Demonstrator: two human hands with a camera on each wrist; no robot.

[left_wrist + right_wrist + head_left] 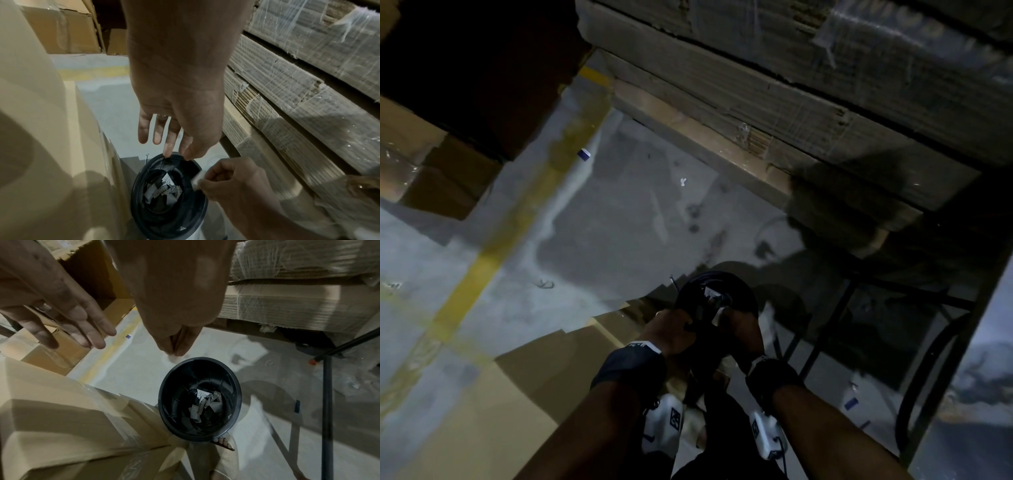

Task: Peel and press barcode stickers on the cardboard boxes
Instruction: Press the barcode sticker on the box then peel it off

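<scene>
1. We see both hands over a round black bin (199, 400) on the pale concrete floor (599, 219), its open mouth facing straight up. It is smooth dark plastic with a rolled rim.
2. Crumpled white sticker-backing scraps (204, 401) lie at the bin's bottom, pointing every way. Some carry fine dark print, too small for us to read.
3. Our left hand (174, 104) hangs with fingers straight and slightly spread above the far rim, gripping nothing. A ring shows on one finger.
4. Our right hand (232, 180) has its fingers curled, and thumb and forefinger pinch a small white paper piece (197, 177) just beside the bin's rim. We cannot tell its long axis or whether it bears any print.
5. Plain tan cardboard boxes (61, 418), taped along the seams, stand touching the bin on our left; no barcode sticker shows on them.
6. Flattened corrugated sheets (308, 81) wrapped in clear film are stacked on our right, long edges running away from us.
7. A yellow floor line (493, 246) runs lengthwise between the stacks.
</scene>
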